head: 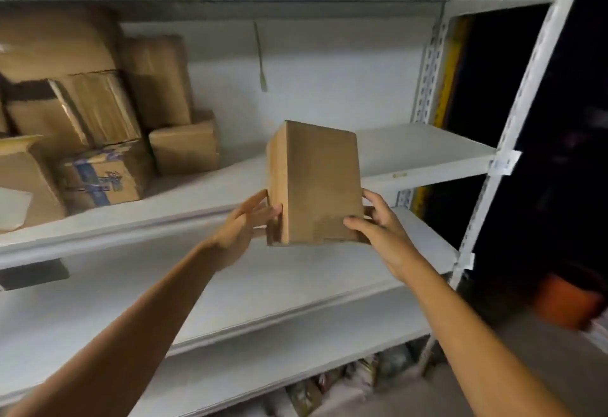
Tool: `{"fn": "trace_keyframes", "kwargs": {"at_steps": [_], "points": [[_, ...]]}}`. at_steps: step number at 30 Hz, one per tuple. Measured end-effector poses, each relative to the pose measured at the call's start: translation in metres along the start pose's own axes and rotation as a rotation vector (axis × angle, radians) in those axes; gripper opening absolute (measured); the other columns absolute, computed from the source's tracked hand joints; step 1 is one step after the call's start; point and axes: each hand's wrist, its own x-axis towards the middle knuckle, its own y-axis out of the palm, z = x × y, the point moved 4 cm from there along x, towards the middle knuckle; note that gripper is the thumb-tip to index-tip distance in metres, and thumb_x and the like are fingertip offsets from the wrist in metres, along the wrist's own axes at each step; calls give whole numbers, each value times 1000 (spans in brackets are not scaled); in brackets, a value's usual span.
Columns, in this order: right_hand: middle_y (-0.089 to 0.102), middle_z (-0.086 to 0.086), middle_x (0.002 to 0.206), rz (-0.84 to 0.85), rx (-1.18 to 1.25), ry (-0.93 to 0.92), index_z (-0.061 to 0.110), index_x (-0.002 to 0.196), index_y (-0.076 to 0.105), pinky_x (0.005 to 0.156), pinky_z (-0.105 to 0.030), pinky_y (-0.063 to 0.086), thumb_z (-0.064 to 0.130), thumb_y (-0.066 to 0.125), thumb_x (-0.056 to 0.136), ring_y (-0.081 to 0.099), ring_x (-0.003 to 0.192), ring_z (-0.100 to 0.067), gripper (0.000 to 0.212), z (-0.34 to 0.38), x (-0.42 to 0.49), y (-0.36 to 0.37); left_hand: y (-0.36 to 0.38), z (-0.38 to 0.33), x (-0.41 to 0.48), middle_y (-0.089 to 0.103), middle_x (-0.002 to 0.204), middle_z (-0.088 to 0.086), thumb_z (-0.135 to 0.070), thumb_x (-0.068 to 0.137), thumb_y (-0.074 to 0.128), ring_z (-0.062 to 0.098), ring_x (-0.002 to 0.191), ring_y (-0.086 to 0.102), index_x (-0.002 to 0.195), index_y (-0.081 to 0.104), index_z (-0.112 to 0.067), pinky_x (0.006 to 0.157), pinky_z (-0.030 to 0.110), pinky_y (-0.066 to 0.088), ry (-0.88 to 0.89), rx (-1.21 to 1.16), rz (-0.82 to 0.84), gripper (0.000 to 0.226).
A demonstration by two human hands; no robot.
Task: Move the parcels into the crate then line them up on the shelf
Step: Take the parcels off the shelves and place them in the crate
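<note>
A person holds a brown cardboard parcel (316,183) upright in the air before a white metal shelf (421,150). The left hand (246,225) clasps its lower side at eight o'clock, and the right hand (378,232) grips the bottom corner at four o'clock, thumb across the front face. Other stacked parcels (98,127) crowd the shelf board at ten o'clock of it, well apart.
</note>
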Motion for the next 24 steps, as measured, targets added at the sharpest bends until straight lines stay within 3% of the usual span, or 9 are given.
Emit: {"fn": "trace_keyframes", "kwargs": {"at_steps": [2, 5, 9, 11, 13, 14, 18, 22, 24], "points": [[60, -2, 122, -107, -2, 33, 41, 123, 48, 84, -28, 52, 12, 65, 88, 61, 107, -14, 48, -16, -20, -32, 32, 17, 14, 60, 118, 14, -30, 83, 63, 32, 103, 59, 132, 50, -10, 90, 43, 49, -37, -26, 119, 55], [58, 2, 122, -269, 34, 89, 33, 130, 46, 75, -22, 52, 13, 63, 91, 60, 104, -10, 47, -35, -56, -71, 88, 33, 31, 61, 123, 3, -28, 83, 63, 21, 105, 63, 141, 43, -31, 88, 39, 52, -79, -64, 258, 62], [61, 2, 117, -485, 39, 161, 24, 136, 43, 86, -32, 54, 14, 64, 90, 61, 107, -14, 51, -67, -113, -116, 171, 61, 39, 62, 122, -4, -31, 81, 66, 17, 109, 60, 144, 35, -39, 82, 34, 51, -153, -92, 458, 70], [60, 4, 111, -602, 6, 194, 21, 133, 43, 85, -24, 52, 12, 65, 90, 59, 104, -12, 49, -82, -146, -131, 211, 77, 36, 61, 127, -7, -37, 77, 72, 15, 116, 58, 145, 32, -39, 85, 36, 51, -173, -77, 551, 79], [58, 4, 107, -722, -35, 232, 17, 128, 43, 74, -11, 49, 10, 65, 90, 57, 95, -4, 45, -97, -182, -144, 250, 94, 27, 58, 130, -12, -40, 72, 78, 12, 119, 56, 143, 32, -43, 89, 37, 51, -171, -38, 655, 85], [59, 1, 108, -777, -34, 251, 15, 125, 42, 74, -12, 49, 9, 65, 90, 57, 93, -4, 42, -106, -201, -150, 268, 102, 21, 56, 129, -16, -39, 72, 78, 11, 119, 55, 142, 32, -44, 89, 36, 52, -174, -29, 698, 84], [63, -9, 110, -964, 54, 394, 11, 120, 38, 88, -43, 53, 20, 64, 91, 62, 103, -27, 39, -145, -284, -173, 341, 135, -13, 54, 128, -23, -41, 72, 72, 10, 119, 53, 146, 26, -45, 91, 38, 53, -218, 26, 865, 87], [63, -10, 115, -1082, 104, 531, 16, 123, 42, 91, -42, 53, 25, 67, 89, 62, 106, -26, 44, -180, -353, -192, 402, 168, -44, 57, 132, -17, -42, 76, 75, 10, 122, 54, 144, 33, -43, 97, 37, 49, -232, 128, 979, 81], [63, -11, 118, -1118, 124, 595, 15, 130, 45, 93, -42, 52, 27, 69, 87, 62, 107, -27, 50, -198, -383, -203, 432, 184, -60, 52, 139, -13, -35, 79, 74, 13, 122, 54, 146, 33, -37, 93, 39, 53, -279, 148, 1015, 79]]}}
